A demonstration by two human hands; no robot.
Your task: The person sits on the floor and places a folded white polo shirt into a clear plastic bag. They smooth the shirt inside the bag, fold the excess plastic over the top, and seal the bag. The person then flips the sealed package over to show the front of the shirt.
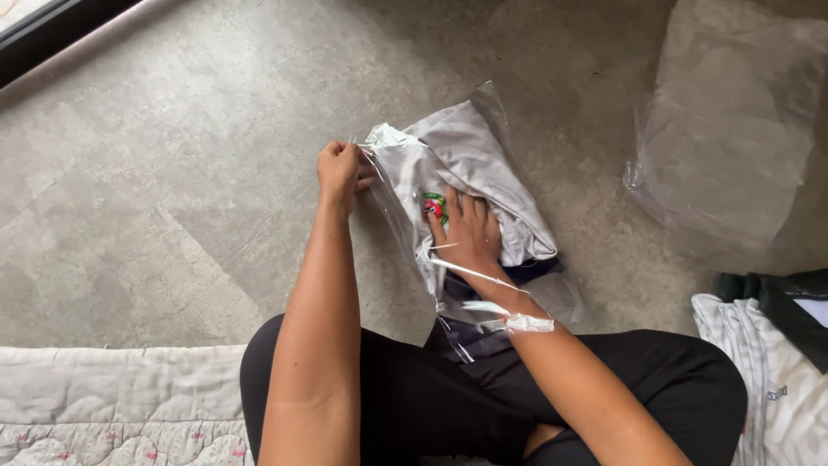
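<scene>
From the head view I see my left hand (338, 168) pinched shut on the edge of the clear plastic bag (405, 216), while my right hand (468, 231) lies flat and spread, fingers open, reaching inside the bag and pressing on the folded grey shirt (479, 155) on the floor (172, 173). The shirt looks mostly inside, with a dark part near the mouth possibly not yet in; I judge the bagging nearly done, with closing left. More bags (733, 121) and folded clothes (768, 380) wait to my right.
</scene>
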